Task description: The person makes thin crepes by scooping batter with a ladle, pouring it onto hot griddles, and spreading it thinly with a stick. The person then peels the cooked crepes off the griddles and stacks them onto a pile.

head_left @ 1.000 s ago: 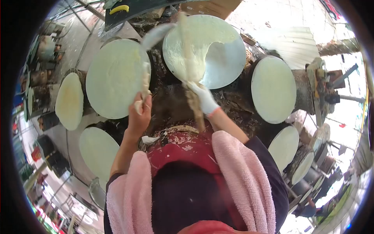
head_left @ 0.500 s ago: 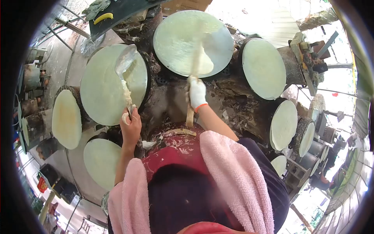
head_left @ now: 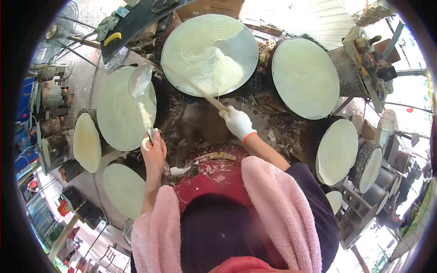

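My right hand [head_left: 237, 122], in a white glove with an orange cuff, is closed around a wooden spreader [head_left: 210, 99]. The spreader slants up and left, its far end over the round griddle [head_left: 241, 45] at the top middle. Pale batter [head_left: 229, 72] coats most of that griddle, with a thick pool at the lower right and bare grey metal at the upper right. My bare left hand [head_left: 154, 149] grips the handle of a metal ladle [head_left: 139, 81]. Batter clings to the handle and fingers. The ladle's bowl is above the left griddle [head_left: 120, 109], which carries a pale sheet.
More batter-covered griddles stand around me, including one at right [head_left: 306, 77] and one lower right [head_left: 337, 150]. A batter-spattered red container [head_left: 214, 170] is right before my body. A dark table [head_left: 132, 34] at upper left bears a banana [head_left: 113, 38].
The wooden spreader has swung from nearly upright to slanting left, and the batter pool has changed shape. My view has shifted somewhat. The left hand still holds the ladle.
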Motion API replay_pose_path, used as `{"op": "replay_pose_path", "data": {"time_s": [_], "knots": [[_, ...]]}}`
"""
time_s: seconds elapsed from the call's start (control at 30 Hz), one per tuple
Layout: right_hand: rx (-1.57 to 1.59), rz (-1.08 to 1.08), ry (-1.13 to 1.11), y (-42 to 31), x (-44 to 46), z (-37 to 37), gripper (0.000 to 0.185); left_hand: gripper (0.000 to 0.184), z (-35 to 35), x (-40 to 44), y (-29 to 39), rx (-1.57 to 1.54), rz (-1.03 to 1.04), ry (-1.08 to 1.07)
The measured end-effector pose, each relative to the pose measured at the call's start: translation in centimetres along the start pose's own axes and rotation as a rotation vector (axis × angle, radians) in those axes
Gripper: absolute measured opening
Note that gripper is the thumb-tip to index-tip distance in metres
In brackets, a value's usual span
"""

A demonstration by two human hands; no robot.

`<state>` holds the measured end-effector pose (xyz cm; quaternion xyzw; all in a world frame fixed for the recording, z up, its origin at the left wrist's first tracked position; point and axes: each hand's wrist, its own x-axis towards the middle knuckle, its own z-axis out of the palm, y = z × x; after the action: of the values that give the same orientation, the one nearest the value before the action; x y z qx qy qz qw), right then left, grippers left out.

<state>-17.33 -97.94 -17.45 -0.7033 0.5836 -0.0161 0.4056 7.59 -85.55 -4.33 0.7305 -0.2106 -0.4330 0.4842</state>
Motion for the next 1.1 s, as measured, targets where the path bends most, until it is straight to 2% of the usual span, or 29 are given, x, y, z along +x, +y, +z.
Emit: {"op": "replay_pose_path", "data": {"time_s": [0.1, 0.2, 0.3, 0.33, 0.37, 0.43, 0.47, 0.5, 0.6, 0.67, 0.7, 0.77, 0.83, 0.9, 0.97, 1.0, 1.03, 1.07, 1.1], "knots": [[-0.035, 0.050, 0.142, 4.1, 1.0, -3.5, 0.038, 0.015, 2.0, -0.8, -0.2, 0.014, 0.021, 0.036], [0.024, 0.039, 0.277, 6.7, 5.7, -7.5, 0.040, 0.017, 4.1, -1.4, -0.1, 0.009, 0.024, 0.039], [0.312, -0.032, 0.226, 6.6, 6.8, -7.8, 0.041, 0.017, 5.4, -1.5, 0.1, 0.014, 0.005, 0.034], [0.340, 0.044, 0.111, 6.9, 5.6, -6.7, 0.039, 0.017, 6.1, -1.7, 0.4, 0.024, -0.001, 0.035], [0.225, -0.243, 0.210, 8.5, 4.1, -4.6, 0.042, 0.017, 6.6, -1.6, 0.7, 0.028, -0.003, 0.037], [0.022, -0.001, -0.023, 8.3, 0.8, -5.5, 0.053, 0.016, 6.8, -1.1, 0.3, 0.006, -0.027, 0.029], [0.021, -0.043, 0.045, 11.4, 1.6, -4.0, 0.061, 0.016, 7.0, -1.0, 0.1, 0.001, -0.040, 0.032], [-0.012, 0.023, 0.103, 10.6, 2.1, -6.1, 0.061, 0.016, 7.1, -1.0, 0.0, -0.003, -0.055, 0.035], [-0.118, -0.005, 0.327, 9.0, 7.5, -9.6, 0.060, 0.017, 7.3, -1.3, -0.1, 0.014, -0.073, 0.032], [-0.200, -0.008, 0.377, 7.9, 13.1, -11.6, 0.062, 0.016, 7.3, -1.3, -0.2, 0.014, -0.086, 0.040], [-0.202, 0.066, 0.310, 6.7, 16.2, -13.0, 0.067, 0.016, 7.3, -1.6, -0.2, 0.035, -0.100, 0.055], [-0.208, 0.049, 0.431, 4.2, 20.1, -15.0, 0.070, 0.016, 7.7, -1.8, 0.0, 0.073, -0.115, 0.086], [-0.197, 0.065, 0.385, 1.8, 22.1, -15.9, 0.066, 0.016, 7.6, -1.8, 0.0, 0.079, -0.113, 0.070], [-0.201, 0.002, 0.433, -0.1, 19.0, -14.1, 0.061, 0.016, 7.5, -1.7, -0.1, 0.085, -0.112, 0.051], [0.036, -0.377, 0.608, 2.8, 15.0, -9.6, 0.051, 0.016, 7.8, -1.6, 0.2, 0.052, -0.126, 0.042], [0.164, -0.350, 0.465, 2.5, 10.7, -10.6, 0.056, 0.016, 8.1, -1.4, 0.5, 0.030, -0.128, 0.038], [0.193, -0.164, 0.299, 2.5, 6.6, -12.1, 0.058, 0.016, 8.3, -1.2, 0.7, 0.012, -0.131, 0.035], [0.387, -0.264, 0.511, 5.1, 5.1, -9.8, 0.054, 0.017, 8.3, -1.0, 0.6, 0.014, -0.127, 0.026], [0.589, -0.158, 0.534, 7.4, 4.2, -7.4, 0.050, 0.017, 8.4, -1.1, 0.8, 0.007, -0.127, 0.021]]}}
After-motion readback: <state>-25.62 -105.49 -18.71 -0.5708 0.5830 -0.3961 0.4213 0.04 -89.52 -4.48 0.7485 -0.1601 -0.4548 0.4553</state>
